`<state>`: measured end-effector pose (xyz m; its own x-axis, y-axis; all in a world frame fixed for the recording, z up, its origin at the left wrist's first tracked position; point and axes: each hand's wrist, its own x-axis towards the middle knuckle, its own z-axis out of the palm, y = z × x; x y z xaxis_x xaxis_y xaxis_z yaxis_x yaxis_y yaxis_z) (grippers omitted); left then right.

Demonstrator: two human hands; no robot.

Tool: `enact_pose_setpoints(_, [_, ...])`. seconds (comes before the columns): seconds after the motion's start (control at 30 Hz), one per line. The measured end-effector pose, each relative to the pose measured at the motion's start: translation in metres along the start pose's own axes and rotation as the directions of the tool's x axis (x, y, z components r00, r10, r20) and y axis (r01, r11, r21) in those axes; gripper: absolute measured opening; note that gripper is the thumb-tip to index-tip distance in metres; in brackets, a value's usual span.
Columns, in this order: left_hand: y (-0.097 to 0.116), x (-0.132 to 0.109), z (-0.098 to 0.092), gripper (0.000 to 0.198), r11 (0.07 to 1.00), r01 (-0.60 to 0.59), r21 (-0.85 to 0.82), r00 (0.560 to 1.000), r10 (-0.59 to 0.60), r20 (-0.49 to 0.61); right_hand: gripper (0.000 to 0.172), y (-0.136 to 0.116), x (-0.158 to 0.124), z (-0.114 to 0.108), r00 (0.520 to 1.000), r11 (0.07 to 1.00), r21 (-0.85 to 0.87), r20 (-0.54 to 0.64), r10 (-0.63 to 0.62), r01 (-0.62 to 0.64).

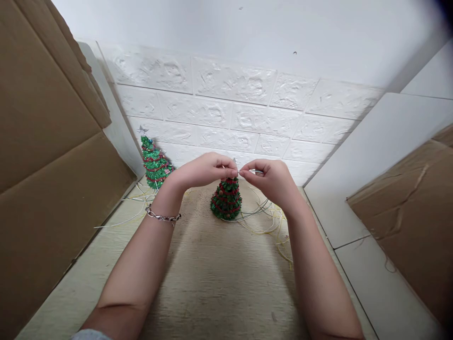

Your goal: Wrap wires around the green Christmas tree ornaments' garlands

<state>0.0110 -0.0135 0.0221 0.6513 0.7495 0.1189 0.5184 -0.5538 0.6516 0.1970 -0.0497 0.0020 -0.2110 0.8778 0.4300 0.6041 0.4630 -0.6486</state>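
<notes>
A small green miniature Christmas tree (pixel 226 200) with red garland stands upright on the table in front of me. My left hand (pixel 215 170) is closed in a pinch just over its top, and a pale, thin end shows above the fingers. Close to the right of it, my right hand (pixel 264 174) also pinches, with a thin cord (pixel 256 171) running along its fingers. The fingertips nearly meet, and the cord seems to span the small gap. Behind them, a silver star (pixel 235 162) is partly hidden.
Another decorated miniature tree (pixel 154 163) with a silver star stands at the back left. Loose white and yellow cords (pixel 272 222) lie right of the near tree, others at the left. Cardboard (pixel 60 156) flanks the left, more cardboard (pixel 410 203) the right; a white brick-patterned wall (pixel 212 108) closes the back.
</notes>
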Motion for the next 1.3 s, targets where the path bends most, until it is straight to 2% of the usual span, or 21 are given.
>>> enact_pose_setpoints(0.13, [0.000, 0.001, 0.002, 0.025, 0.989, -0.017, -0.149, 1.000, 0.019, 0.014, 0.018, 0.009, 0.002, 0.001, 1.000, 0.996, 0.089, -0.015, -0.021, 0.023])
enact_pose_setpoints(0.3, [-0.001, 0.003, 0.004, 0.027, 0.981, 0.048, -0.189, 0.997, -0.036, 0.067, 0.015, 0.009, 0.004, 0.004, 0.996, 0.997, 0.009, -0.035, -0.081, 0.081])
enact_pose_setpoints(0.4, [-0.003, 0.002, 0.001, 0.028, 0.988, 0.109, -0.108, 0.994, -0.107, 0.016, 0.013, 0.010, 0.005, 0.006, 0.996, 0.994, -0.065, -0.023, -0.086, 0.084])
enact_pose_setpoints(0.5, [-0.004, 0.000, -0.003, 0.034, 0.982, 0.187, 0.037, 0.979, -0.182, -0.096, 0.013, 0.015, 0.008, 0.008, 0.998, 0.987, -0.150, 0.012, -0.057, 0.058])
enact_pose_setpoints(0.63, [-0.003, -0.003, -0.004, 0.035, 0.922, 0.289, 0.258, 0.943, -0.227, -0.244, 0.013, 0.023, 0.010, 0.014, 0.999, 0.976, -0.214, 0.036, -0.032, 0.039])
enact_pose_setpoints(0.7, [-0.004, -0.003, -0.004, 0.031, 0.914, 0.305, 0.269, 0.942, -0.247, -0.227, 0.013, 0.025, 0.011, 0.017, 0.999, 0.972, -0.234, 0.050, -0.023, 0.034])
enact_pose_setpoints(0.77, [-0.007, -0.002, -0.003, 0.031, 0.917, 0.298, 0.264, 0.951, -0.263, -0.161, 0.013, 0.025, 0.011, 0.020, 0.998, 0.964, -0.265, 0.056, -0.014, 0.028])
enact_pose_setpoints(0.87, [-0.013, 0.001, 0.000, 0.032, 0.923, 0.251, 0.290, 0.968, -0.237, -0.082, 0.012, 0.022, 0.011, 0.023, 0.999, 0.945, -0.326, 0.050, -0.012, 0.028])
enact_pose_setpoints(0.97, [-0.015, 0.005, 0.003, 0.024, 0.928, 0.203, 0.312, 0.979, -0.200, -0.044, 0.012, 0.018, 0.010, 0.025, 0.999, 0.923, -0.385, 0.050, -0.009, 0.028])
enact_pose_setpoints(1.1, [-0.013, 0.009, 0.008, 0.020, 0.924, 0.203, 0.325, 0.979, -0.191, -0.068, 0.018, 0.014, 0.009, 0.025, 0.997, 0.902, -0.428, 0.080, -0.019, 0.052])
enact_pose_setpoints(1.3, [-0.012, 0.011, 0.010, 0.020, 0.925, 0.189, 0.330, 0.981, -0.167, -0.096, 0.027, 0.011, 0.005, 0.019, 0.974, 0.904, -0.390, 0.201, -0.102, 0.175])
